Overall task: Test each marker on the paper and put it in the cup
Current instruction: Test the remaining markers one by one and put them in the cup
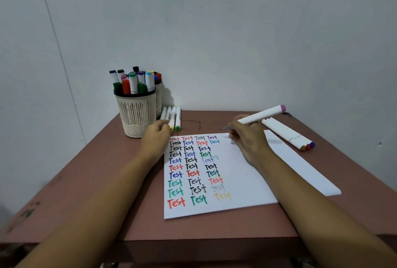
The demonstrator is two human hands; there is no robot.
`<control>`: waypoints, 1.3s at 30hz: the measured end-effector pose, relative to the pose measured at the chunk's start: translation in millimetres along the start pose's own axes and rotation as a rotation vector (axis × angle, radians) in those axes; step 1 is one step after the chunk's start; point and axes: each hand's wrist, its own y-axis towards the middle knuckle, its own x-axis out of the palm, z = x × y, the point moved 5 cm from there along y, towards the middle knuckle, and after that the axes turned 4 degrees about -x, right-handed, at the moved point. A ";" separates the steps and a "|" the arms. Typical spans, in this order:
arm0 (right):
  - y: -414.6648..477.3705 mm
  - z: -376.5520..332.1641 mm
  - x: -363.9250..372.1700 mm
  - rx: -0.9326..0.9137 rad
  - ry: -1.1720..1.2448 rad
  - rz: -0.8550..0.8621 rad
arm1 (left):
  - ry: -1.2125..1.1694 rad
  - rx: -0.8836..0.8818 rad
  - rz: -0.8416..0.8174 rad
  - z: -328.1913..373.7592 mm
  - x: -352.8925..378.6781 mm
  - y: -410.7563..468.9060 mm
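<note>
A white sheet of paper (240, 177) lies on the brown table, filled with rows of the word "Test" in many colours. My right hand (247, 136) grips a white marker (261, 115) with a pink rear cap, its tip just above the paper's top right area. My left hand (155, 136) rests on the paper's top left corner, fingers loosely curled, beside the cup. The beige slotted cup (136, 115) stands at the table's back left, packed with several markers.
Several white markers (174, 118) lie side by side right of the cup. Three more markers (287, 133) lie at the back right. A second white sheet (300, 164) pokes out from under the first. A second cup (159, 97) stands behind the first, against the grey wall.
</note>
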 end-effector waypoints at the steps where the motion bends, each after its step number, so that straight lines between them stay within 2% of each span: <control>1: -0.1 1.7 0.8 -0.014 -0.077 -0.012 | 0.000 -0.012 -0.004 -1.7 0.0 0.9; 4: -3.9 6.1 5.9 -0.027 -0.215 -0.062 | 0.009 -0.027 0.000 -3.6 -1.3 2.7; 9: -7.4 6.6 10.1 -0.018 -0.300 -0.093 | 0.042 0.001 -0.007 -1.4 -1.1 -0.1; 17: -8.9 7.4 13.8 -0.019 -0.313 -0.131 | 0.076 0.015 -0.020 2.4 0.3 -2.4; 24: -7.6 8.2 10.6 -0.063 -0.346 -0.063 | 0.090 0.017 -0.027 1.1 0.3 -2.7; 35: -8.5 7.0 12.6 -0.044 -0.349 -0.115 | 0.097 0.044 -0.033 3.2 0.9 -3.8; 39: -7.4 6.4 9.4 -0.043 -0.303 -0.073 | 0.101 0.036 -0.035 3.2 1.0 -3.7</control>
